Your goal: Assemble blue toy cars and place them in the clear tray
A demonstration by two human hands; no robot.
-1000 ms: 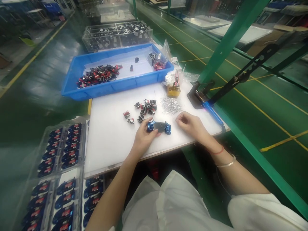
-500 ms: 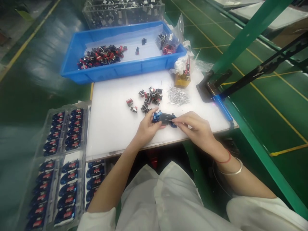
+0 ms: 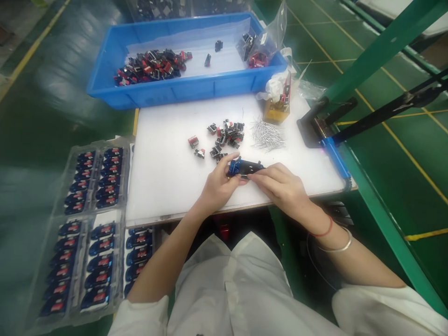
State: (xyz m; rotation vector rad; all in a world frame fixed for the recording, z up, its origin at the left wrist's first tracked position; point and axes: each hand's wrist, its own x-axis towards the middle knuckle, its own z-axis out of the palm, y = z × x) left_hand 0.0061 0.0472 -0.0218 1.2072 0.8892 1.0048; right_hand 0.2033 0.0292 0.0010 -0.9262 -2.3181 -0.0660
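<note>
Above the front part of the white tabletop, my left hand (image 3: 219,187) is closed round the left end of a blue toy car body (image 3: 247,167), its dark flat side facing me. My right hand (image 3: 280,186) is closed in a pinch at the near edge of the car body. A thin metal pin (image 3: 244,176) shows at its fingertips, against the car's edge. Fingers cover part of the car's right end. Beyond the hands lie a heap of small black-and-red parts (image 3: 229,135) and a pile of thin metal pins (image 3: 268,135).
A blue bin (image 3: 168,91) holding more black-and-red parts stands at the table's back. A yellow box (image 3: 276,113) and a blue-handled tool (image 3: 334,156) are at the right. Clear trays (image 3: 72,217) of blue car bodies sit at left. A green post (image 3: 378,51) rises at right.
The metal pin and my right fingertips have shifted from over the car's dark side to its near edge. The car has tilted slightly in my left hand. The camera view has moved a little.
</note>
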